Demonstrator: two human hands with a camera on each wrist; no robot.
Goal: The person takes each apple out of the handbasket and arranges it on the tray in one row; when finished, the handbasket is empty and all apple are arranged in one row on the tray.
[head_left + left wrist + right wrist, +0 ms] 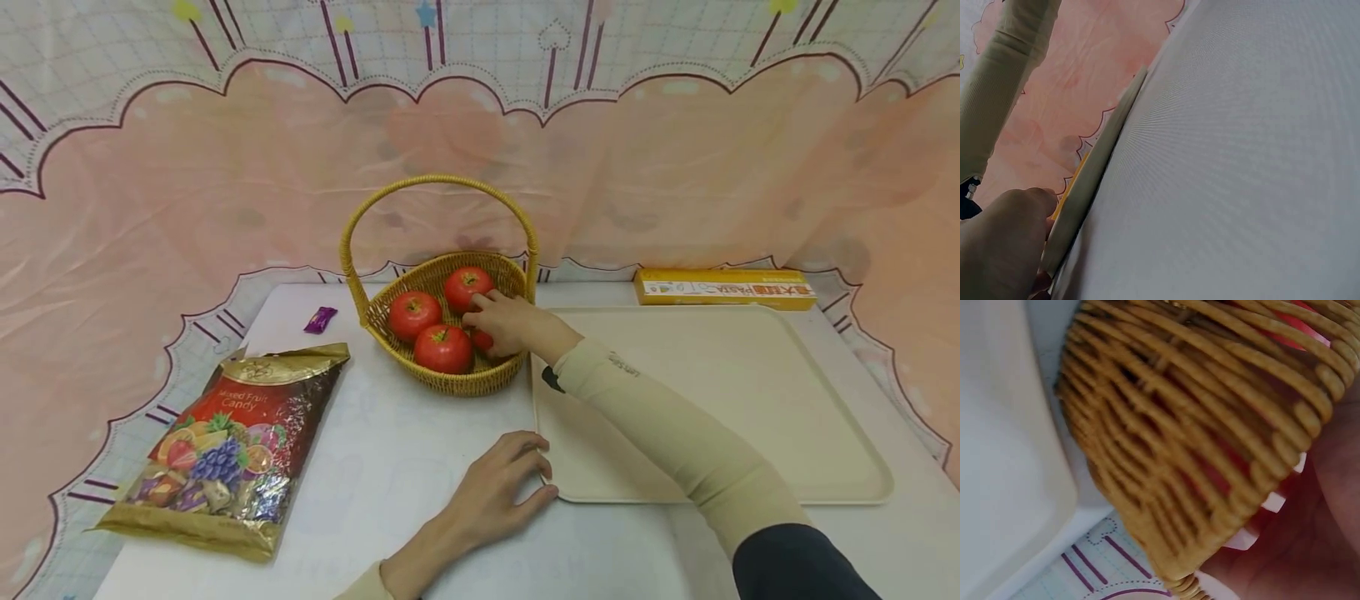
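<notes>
Right hand (513,323): fingers bent over red tomato (482,340) at right side of wicker basket (465,384), looks like grip, can't tell how firm. Left hand (495,483): fingers loosely bent, resting at near-left corner of beige tray (750,400), not gripping anything. Three other tomatoes (444,349) sit left of right hand, same basket. Wrapped candy (321,320) left of basket, big candy bag (225,450) near left, yellow box (723,287) beyond tray.

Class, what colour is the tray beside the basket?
The tray is plain pale cream; the head view shows it best.
</notes>
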